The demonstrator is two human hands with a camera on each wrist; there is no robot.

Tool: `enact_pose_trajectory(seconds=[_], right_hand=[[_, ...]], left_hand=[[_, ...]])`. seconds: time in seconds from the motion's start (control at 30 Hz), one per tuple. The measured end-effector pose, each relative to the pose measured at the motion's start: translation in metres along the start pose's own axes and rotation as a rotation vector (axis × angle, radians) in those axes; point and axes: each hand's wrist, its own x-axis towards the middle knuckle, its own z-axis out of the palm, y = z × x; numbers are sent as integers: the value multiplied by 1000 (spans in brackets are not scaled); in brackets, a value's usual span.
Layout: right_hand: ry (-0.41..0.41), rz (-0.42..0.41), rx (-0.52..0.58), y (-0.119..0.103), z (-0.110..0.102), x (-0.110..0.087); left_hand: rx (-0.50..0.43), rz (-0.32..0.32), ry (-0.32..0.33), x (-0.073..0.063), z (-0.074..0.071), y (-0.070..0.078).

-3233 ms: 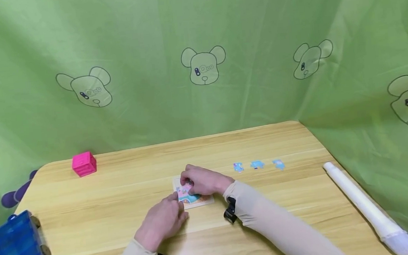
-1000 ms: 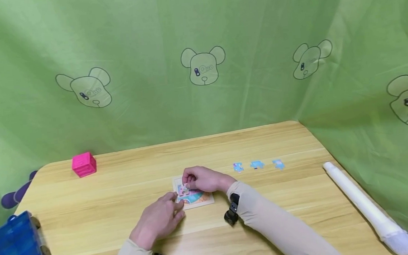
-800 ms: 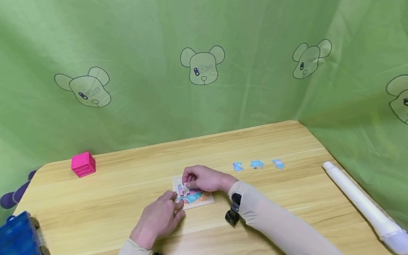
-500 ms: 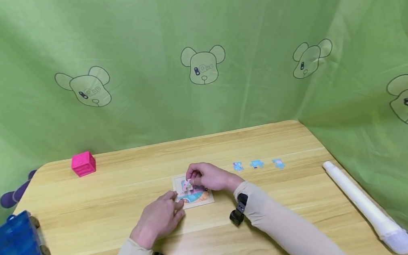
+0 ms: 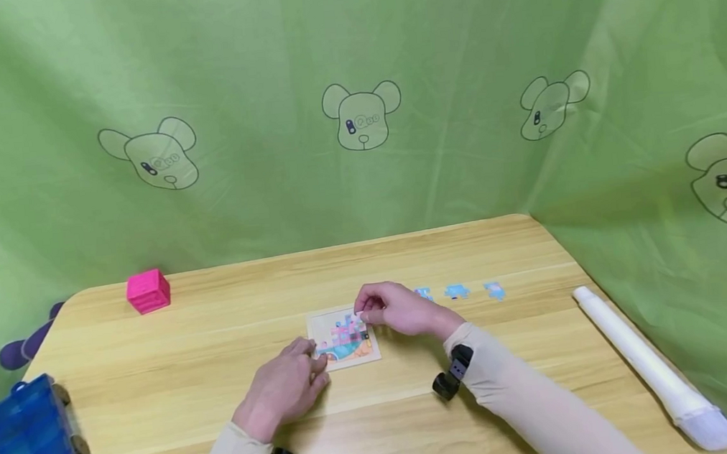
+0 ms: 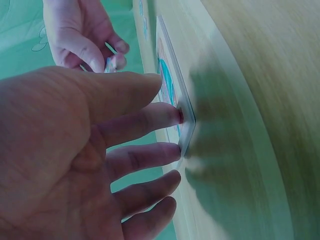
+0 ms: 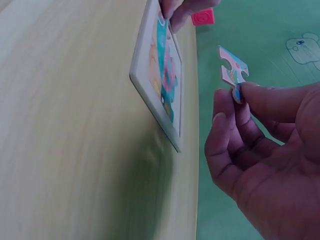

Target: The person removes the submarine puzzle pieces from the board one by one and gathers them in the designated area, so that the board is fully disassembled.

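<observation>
A small jigsaw puzzle in a pale framed tray (image 5: 322,326) lies mid-table. Joined pieces (image 5: 347,349) cover its lower and right parts, and its upper left shows bare backing. My left hand (image 5: 284,387) rests with extended fingers on the tray's lower left corner; in the left wrist view its fingertips (image 6: 172,115) touch the frame. Thumb and fingers of my right hand (image 5: 403,308) pinch a pink and blue puzzle piece (image 7: 236,59) above the tray's upper right corner. Part of that piece is hidden by the fingertips.
Loose blue puzzle pieces, among them a wide one (image 5: 456,292) and one farther right (image 5: 494,290), lie right of the tray. A pink cube (image 5: 148,292) stands back left, a blue wheeled cart (image 5: 30,440) front left. A white roll (image 5: 655,367) lies along the right edge.
My right hand has lifted a puzzle piece from the tray's upper left and carried it to the right, baring the backing there. The left hand has stayed at the tray's corner.
</observation>
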Motion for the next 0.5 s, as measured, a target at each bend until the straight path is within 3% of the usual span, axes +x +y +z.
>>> enact_pose_trajectory(seconds=[0.37, 0.5], right_hand=[[11, 36, 165, 17, -22, -28], [29, 53, 164, 21, -32, -39]], left_hand=[[-12, -5, -9, -1, -2, 1], [-14, -11, -17, 0, -1, 1]])
